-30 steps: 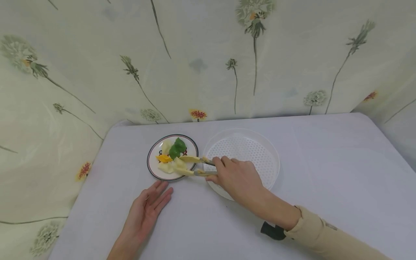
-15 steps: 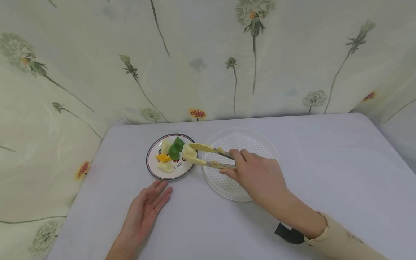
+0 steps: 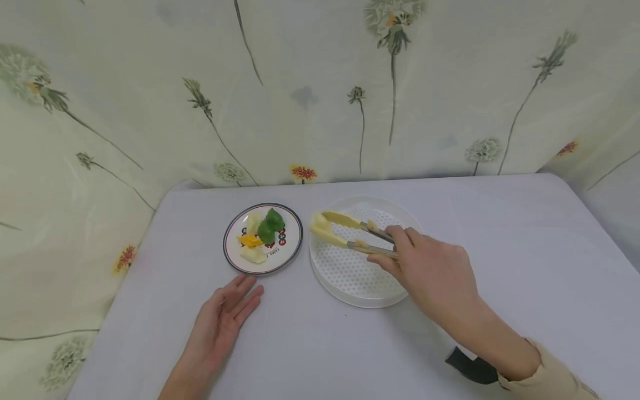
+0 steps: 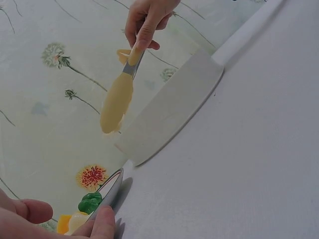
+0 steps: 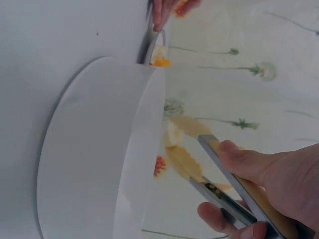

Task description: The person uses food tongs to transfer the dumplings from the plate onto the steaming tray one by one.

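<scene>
My right hand [image 3: 440, 272] grips a pair of yellow-tipped metal tongs [image 3: 342, 219] above the left side of a round white steamer tray [image 3: 357, 280] with a perforated base. Pinched between the tong tips is a pale yellow dumpling [image 3: 319, 223], also partly seen in the right wrist view. To the tray's left stands a white plate [image 3: 286, 253] with a dark rim. Green dumplings [image 3: 270, 226], an orange piece [image 3: 250, 240] and pale dumplings [image 3: 253, 255] lie on it. My left hand [image 3: 215, 328] has its fingers extended at the plate's near edge, seemingly touching the rim.
A white cloth [image 3: 310, 355] covers the table. Behind it hangs a curtain [image 3: 320, 100] printed with dandelions. In the left wrist view, the tray's tall side wall [image 4: 174, 109] rises beyond the plate.
The tongs have lifted the pale dumpling off the plate and carried it right, over the tray's left side. My right arm has shifted right; my left hand stays by the plate.
</scene>
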{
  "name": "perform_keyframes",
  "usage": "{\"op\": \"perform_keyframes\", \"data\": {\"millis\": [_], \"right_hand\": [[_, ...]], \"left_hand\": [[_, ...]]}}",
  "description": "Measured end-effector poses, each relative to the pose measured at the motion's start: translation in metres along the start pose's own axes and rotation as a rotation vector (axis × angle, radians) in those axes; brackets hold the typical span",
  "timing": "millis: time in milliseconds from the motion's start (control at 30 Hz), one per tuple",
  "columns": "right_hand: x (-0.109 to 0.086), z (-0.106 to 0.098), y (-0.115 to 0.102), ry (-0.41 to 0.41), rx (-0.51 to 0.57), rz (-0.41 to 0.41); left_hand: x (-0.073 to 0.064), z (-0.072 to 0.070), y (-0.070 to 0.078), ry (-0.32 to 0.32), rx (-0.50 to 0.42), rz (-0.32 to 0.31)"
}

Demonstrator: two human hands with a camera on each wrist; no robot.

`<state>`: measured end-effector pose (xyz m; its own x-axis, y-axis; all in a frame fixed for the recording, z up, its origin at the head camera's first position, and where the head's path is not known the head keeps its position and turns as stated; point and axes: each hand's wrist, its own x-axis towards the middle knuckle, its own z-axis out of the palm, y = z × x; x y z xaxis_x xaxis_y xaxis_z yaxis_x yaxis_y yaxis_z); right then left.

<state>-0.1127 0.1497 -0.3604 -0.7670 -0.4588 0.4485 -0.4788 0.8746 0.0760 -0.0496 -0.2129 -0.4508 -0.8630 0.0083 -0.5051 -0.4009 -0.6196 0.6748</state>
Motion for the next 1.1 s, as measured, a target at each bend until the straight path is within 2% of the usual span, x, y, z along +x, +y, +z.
{"op": "perform_keyframes", "data": {"millis": [200,533,800,1100], "right_hand": [[-0.007,0.002,0.002,-0.022,0.004,0.007],[-0.012,0.010,0.001,-0.028,-0.012,-0.036],[-0.014,0.015,-0.002,-0.098,0.003,-0.023],[-0.016,0.019,-0.001,-0.056,0.000,-0.030]], "left_hand": [[0.000,0.000,0.000,0.001,0.002,0.000],[-0.001,0.001,-0.001,0.005,0.008,0.000],[0.000,0.001,-0.001,0.003,0.008,0.001],[0.000,0.000,-0.001,0.001,0.004,0.004]]}}
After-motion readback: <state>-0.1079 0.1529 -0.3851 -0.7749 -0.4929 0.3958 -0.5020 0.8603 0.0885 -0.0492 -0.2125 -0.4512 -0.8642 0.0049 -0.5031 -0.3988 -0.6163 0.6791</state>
